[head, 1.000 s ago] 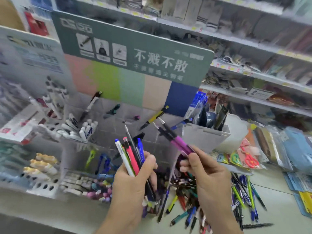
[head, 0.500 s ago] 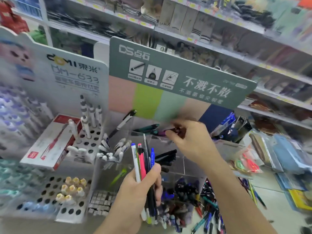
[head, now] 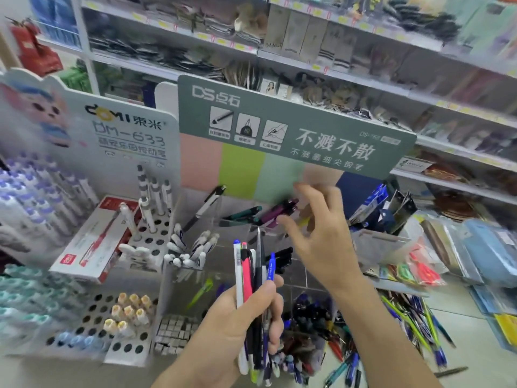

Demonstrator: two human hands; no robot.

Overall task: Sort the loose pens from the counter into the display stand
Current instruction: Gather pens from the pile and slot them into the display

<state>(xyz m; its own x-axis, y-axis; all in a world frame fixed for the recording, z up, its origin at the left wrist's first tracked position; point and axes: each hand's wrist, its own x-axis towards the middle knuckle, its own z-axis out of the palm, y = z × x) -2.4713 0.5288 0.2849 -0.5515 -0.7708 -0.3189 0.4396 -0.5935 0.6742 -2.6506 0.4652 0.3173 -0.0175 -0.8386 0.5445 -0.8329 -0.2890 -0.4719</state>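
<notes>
Shop shelving with hanging stock fills the background; the pale counter [head: 475,368] in front carries the work.

Nearest the camera, the left hand [head: 240,323] holds a bundle of upright pens [head: 253,278], white, pink, black and blue among them. Its grip is closed round the barrels, thumb across the front.

To the right, a loose pile of mixed pens [head: 411,317] lies scattered on the counter, unsorted.

Further in, the right hand [head: 316,236] is raised in front of the clear acrylic display stand [head: 279,275]. Its grip is spread, fingers relaxed and apart, holding nothing. Just beside its fingertips a pair of purple pens [head: 277,212] rests in an upper compartment, next to a dark green pen [head: 243,214] and a black-and-white pen [head: 207,205] leaning in the adjoining slot. Whether the fingers touch the purple pens cannot be told; that region is blurred.

Left of the stand sit a white perforated pen holder [head: 148,239] and a red-and-white pen box [head: 92,242]. Behind stands a green header sign with white lettering [head: 293,130].

Risks, as judged:
- The left bundle is fanned and gripped low; a slack thumb could let pens slide out.
- The right forearm crosses above lower compartments; a careless withdrawal could knock leaning pens out.
- Compartments are close set, so colours could be misfiled.
</notes>
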